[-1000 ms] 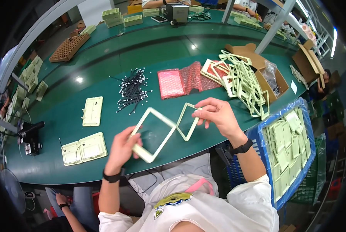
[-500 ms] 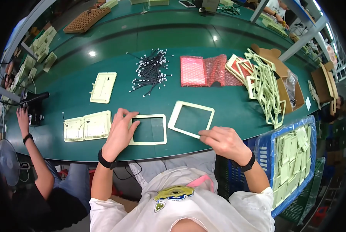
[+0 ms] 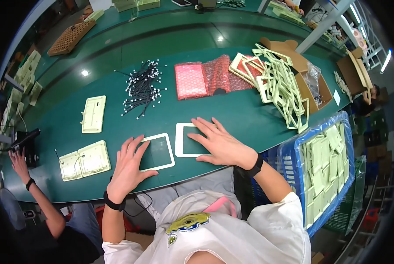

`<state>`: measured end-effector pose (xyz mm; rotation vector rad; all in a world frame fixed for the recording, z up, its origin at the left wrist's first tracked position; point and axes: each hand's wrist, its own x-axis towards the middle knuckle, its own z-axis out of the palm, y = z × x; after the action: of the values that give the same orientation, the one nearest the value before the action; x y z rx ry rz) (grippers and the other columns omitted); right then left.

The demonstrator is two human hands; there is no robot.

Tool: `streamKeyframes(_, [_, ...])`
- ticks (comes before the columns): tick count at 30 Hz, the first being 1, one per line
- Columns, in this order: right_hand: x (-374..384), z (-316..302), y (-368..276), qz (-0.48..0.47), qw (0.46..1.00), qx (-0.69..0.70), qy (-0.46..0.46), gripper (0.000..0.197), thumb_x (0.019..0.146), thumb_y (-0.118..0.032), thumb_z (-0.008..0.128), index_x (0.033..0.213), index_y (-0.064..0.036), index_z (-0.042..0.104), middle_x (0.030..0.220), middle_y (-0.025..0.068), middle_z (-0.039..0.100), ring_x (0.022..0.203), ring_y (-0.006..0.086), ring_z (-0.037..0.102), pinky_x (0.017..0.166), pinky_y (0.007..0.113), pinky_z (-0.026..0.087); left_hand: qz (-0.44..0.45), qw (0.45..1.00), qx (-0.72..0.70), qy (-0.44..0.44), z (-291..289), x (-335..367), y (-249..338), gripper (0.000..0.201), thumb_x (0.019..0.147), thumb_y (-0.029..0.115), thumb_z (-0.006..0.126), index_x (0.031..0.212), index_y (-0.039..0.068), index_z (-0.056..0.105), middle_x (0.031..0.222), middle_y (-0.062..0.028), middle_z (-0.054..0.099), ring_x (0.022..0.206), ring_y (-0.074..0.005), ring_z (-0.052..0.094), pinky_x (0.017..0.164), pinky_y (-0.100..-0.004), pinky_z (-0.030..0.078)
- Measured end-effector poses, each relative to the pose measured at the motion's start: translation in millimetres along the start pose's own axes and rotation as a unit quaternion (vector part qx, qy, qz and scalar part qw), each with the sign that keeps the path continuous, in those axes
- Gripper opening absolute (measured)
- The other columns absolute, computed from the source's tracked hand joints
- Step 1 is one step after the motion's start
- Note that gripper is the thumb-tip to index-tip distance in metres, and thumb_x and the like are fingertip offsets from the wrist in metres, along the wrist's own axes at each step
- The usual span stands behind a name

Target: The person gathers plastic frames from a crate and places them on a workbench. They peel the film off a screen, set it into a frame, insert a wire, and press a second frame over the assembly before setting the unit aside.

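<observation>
Two pale plastic frames lie side by side near the table's front edge, a narrow gap between them. My left hand [image 3: 130,166] spreads over the left side of the left frame [image 3: 170,149], thumb by its near edge and fingers toward its far edge. Over the right side of the right frame [image 3: 179,140] lies my right hand [image 3: 223,145], fingers stretched and apart, thumb at the near edge. Each hand hides part of its frame. Left of my left hand rest two joined pale housing halves [image 3: 93,157] with a thin black cable.
Farther back are a pale cover [image 3: 93,114], black cables with white ends [image 3: 143,90], red bubble wrap [image 3: 190,81] and a heap of pale frames [image 3: 280,83] by a cardboard box [image 3: 324,92]. A blue-lined crate [image 3: 300,176] stands right. A co-worker's hand [image 3: 18,163] is far left.
The right frame has turned straighter and come closer to the left frame, which now tilts slightly. My right hand has moved left and spread over its frame. The whole view has shifted.
</observation>
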<state>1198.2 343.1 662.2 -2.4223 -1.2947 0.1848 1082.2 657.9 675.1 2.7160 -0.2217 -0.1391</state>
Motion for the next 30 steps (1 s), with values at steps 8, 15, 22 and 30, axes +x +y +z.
streamKeyframes(8, [46,-38,43,0.028,0.988,0.118,0.095,0.059,0.090,-0.026,0.072,0.138,0.0013,0.051,0.136,0.0275,0.056,0.123,0.0451,0.058,0.104,0.049,0.048,0.036,0.985,-0.121,0.119,-29,70,40,0.039,0.091,0.014,0.071,0.127,0.000,0.060,0.122,-0.0182,0.061,0.115,-0.0381,0.059,0.096,-0.0454,0.050])
streamKeyframes(15, [114,-17,135,0.237,0.948,-0.089,0.192,0.033,0.085,-0.012,0.067,0.111,0.0077,0.062,0.107,0.0314,0.065,0.095,0.0485,0.067,0.084,0.055,0.054,-0.042,0.990,0.032,0.133,31,252,72,0.058,0.086,0.034,0.074,0.120,-0.009,0.057,0.121,-0.0335,0.056,0.110,-0.0485,0.058,0.090,-0.0549,0.053])
streamKeyframes(22, [93,-28,156,0.176,0.959,0.061,0.212,0.018,0.079,-0.009,0.067,0.094,0.0016,0.070,0.087,0.0215,0.072,0.087,0.0382,0.071,0.079,0.048,0.056,-0.077,0.985,0.043,0.147,53,261,97,0.064,0.084,0.037,0.074,0.125,-0.008,0.055,0.125,-0.0326,0.055,0.115,-0.0485,0.056,0.091,-0.0605,0.051])
streamKeyframes(30, [74,-62,141,0.200,0.919,0.186,0.284,0.015,0.077,-0.005,0.069,0.091,0.0002,0.071,0.082,0.0182,0.071,0.075,0.0315,0.071,0.071,0.041,0.056,-0.071,0.975,-0.172,0.122,32,258,57,0.044,0.092,0.026,0.058,0.120,-0.009,0.057,0.113,-0.0280,0.065,0.102,-0.0453,0.067,0.090,-0.0574,0.054])
